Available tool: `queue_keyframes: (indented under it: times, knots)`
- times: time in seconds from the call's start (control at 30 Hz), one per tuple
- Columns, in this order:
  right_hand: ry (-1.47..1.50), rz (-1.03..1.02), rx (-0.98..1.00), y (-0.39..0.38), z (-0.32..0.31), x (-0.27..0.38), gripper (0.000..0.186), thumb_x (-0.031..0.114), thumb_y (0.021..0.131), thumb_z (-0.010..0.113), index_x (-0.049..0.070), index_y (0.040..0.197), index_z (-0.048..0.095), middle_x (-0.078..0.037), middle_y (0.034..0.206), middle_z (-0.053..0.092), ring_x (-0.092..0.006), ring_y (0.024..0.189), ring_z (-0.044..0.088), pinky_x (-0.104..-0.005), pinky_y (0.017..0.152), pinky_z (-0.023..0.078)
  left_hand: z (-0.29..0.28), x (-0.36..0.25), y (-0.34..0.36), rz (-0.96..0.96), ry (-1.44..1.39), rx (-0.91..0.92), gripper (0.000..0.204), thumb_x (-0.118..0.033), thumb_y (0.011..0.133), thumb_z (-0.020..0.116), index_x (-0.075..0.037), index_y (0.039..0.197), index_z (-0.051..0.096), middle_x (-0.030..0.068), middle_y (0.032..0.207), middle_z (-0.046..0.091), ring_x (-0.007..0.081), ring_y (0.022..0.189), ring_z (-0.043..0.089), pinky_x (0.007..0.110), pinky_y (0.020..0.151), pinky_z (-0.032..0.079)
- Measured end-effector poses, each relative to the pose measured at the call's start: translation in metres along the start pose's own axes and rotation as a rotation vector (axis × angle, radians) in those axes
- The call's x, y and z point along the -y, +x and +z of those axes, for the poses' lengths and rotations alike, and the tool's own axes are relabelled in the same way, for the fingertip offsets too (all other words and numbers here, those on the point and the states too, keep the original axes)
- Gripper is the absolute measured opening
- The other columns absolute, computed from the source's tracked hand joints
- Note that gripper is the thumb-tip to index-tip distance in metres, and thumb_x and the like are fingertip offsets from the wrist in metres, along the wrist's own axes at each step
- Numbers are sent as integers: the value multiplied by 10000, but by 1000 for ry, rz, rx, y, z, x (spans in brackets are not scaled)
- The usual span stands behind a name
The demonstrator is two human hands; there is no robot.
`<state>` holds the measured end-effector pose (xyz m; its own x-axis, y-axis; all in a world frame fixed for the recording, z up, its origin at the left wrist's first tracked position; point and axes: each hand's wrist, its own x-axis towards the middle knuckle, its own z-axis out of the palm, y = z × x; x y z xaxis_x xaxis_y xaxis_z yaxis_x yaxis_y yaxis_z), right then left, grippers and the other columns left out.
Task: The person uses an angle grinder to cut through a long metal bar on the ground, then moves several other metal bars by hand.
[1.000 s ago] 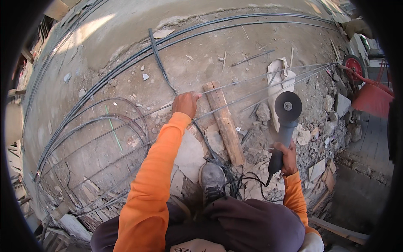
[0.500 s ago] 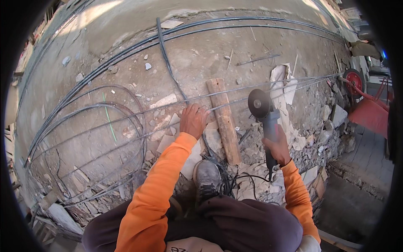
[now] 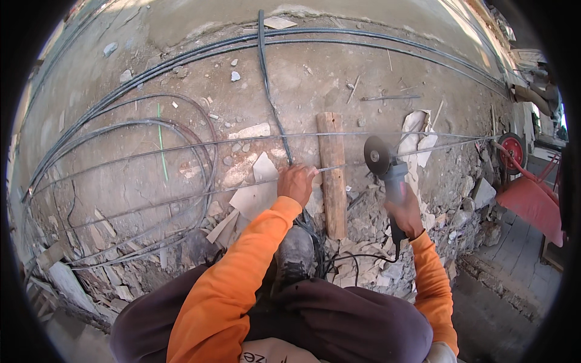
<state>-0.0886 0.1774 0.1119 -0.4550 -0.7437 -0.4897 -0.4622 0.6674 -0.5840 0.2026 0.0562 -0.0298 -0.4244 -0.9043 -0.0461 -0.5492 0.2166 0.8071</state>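
Now my right hand (image 3: 407,213) grips the angle grinder (image 3: 396,180), its disc (image 3: 375,156) by the metal rod (image 3: 333,167), contact unclear. My left hand (image 3: 295,183) curls round that rod, which crosses the wooden block (image 3: 334,202).

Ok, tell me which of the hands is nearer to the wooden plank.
Left. The left hand, gripping a metal rod, is close beside the wooden plank, at its left edge; the right hand, holding the grinder, is farther off, to its right.
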Motion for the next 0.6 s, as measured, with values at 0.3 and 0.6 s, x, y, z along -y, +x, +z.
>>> queue_keyframes:
  times: [0.3, 0.6]
  knots:
    - [-117, -23, 39, -24, -3, -8, 525, 164, 743, 786, -8, 1193, 579, -139, 966, 682, -251, 868, 640, -382, 838, 530, -6, -9, -8, -7, -20, 56, 245, -205, 1018, 556, -82, 967, 762, 152, 964, 721, 377, 940, 675, 516, 850, 464]
    - [-141, -31, 56, -29, -2, -20, 552, 178, 731, 794, 3, 1206, 574, -170, 977, 692, -295, 878, 658, -400, 842, 535, 0, -3, -12, -13, -11, 96, 257, -207, 1036, 543, -75, 964, 751, 154, 956, 720, 382, 929, 670, 497, 813, 468]
